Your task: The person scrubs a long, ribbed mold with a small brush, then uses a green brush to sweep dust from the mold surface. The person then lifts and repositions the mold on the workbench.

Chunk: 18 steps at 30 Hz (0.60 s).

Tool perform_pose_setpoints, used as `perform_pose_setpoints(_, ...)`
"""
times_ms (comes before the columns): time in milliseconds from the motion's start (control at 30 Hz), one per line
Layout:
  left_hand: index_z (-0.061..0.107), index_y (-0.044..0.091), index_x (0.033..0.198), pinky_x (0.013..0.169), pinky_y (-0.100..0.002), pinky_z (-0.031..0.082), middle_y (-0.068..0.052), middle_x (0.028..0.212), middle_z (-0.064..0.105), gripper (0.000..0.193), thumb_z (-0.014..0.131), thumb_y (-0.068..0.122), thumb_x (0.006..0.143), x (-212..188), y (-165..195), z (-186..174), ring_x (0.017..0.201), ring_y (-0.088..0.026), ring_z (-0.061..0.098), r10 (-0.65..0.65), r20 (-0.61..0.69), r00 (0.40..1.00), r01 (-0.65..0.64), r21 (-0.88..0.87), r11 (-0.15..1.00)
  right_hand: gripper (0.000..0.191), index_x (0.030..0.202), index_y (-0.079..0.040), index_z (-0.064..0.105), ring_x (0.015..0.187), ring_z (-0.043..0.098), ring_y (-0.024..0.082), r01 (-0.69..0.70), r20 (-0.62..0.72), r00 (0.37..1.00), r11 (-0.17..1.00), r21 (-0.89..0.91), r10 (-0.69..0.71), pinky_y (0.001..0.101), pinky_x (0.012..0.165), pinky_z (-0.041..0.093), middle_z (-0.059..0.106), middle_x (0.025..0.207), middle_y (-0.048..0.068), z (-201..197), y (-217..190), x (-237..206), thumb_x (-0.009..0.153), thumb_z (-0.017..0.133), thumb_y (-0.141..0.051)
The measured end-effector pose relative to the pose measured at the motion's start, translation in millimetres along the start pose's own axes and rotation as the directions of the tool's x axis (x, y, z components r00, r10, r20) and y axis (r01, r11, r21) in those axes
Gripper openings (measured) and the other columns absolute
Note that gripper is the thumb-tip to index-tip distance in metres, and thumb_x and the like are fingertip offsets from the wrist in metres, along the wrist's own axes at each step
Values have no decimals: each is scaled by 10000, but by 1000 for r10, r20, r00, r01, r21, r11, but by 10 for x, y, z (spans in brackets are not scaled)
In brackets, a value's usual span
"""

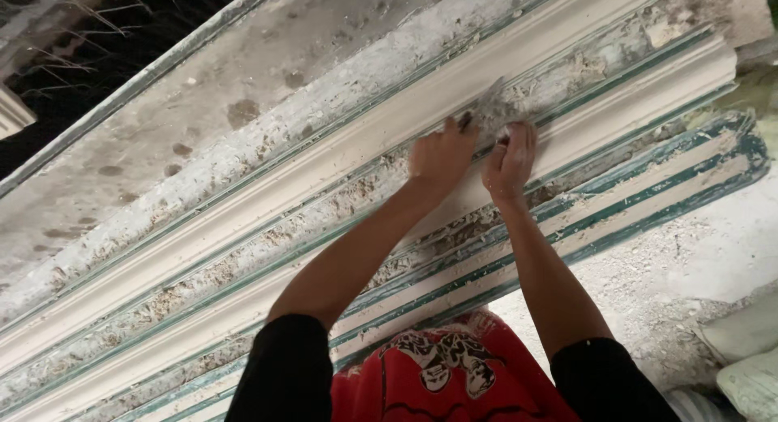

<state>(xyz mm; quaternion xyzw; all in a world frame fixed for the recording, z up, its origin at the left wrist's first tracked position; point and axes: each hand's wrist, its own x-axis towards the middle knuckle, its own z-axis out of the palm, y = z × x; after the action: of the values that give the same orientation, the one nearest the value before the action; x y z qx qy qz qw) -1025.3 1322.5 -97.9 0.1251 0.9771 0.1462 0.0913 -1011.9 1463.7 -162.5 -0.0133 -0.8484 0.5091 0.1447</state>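
Note:
Both my hands reach forward onto a long white plaster moulding [267, 199] that lies in a green-edged mould. My left hand [440, 156] grips the handle of a flat metal scraper [489, 108], whose blade rests on the rough fibre-filled channel beside the white strip. My right hand [510, 161] presses on the same spot just right of the blade, fingers bent, touching the scraper or the plaster under it. Plaster dust coats both hands. Black sleeves and a red printed shirt [450, 373] show at the bottom.
A second white moulding [648, 90] runs parallel on the right, then several green and white mould strips [689, 179]. A dusty grey slab [203, 106] lies to the left. Plaster crumbs cover the floor [689, 268] at right, with white sacks [750, 349] in the corner.

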Motion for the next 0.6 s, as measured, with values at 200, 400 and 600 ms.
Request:
perform_pose_setpoints(200, 614, 96, 1236, 529, -511, 609, -228, 1008, 669, 278, 541, 190, 984, 629, 558, -48, 695, -397, 747, -5, -94, 996, 8, 36, 999, 238, 1167, -6, 611, 987, 591, 330, 115, -170, 977, 988, -102, -131, 453, 878, 480, 608, 1052, 155, -467, 244, 310, 970, 477, -21)
perform_pose_setpoints(400, 619, -3, 1205, 442, -472, 599, -273, 927, 667, 367, 579, 170, 884, 1472, 1333, 46, 644, -388, 741, 24, -114, 993, -38, -120, 992, 243, 1236, -17, 595, 1138, 569, 354, 63, -83, 990, 894, -443, -111, 462, 1030, 441, 622, 1168, 181, -677, 414, 504, 999, 579, -68)
perform_pose_setpoints(600, 654, -13, 1199, 485, -372, 581, -249, 1046, 695, 281, 609, 142, 970, 2254, 2060, 175, 781, -278, 755, 36, -166, 985, -34, 15, 999, 207, 1188, 3, 624, 1164, 576, 384, 79, -32, 994, 892, -444, -104, 508, 1101, 416, 635, 1183, 203, -669, 285, 388, 989, 579, -31)
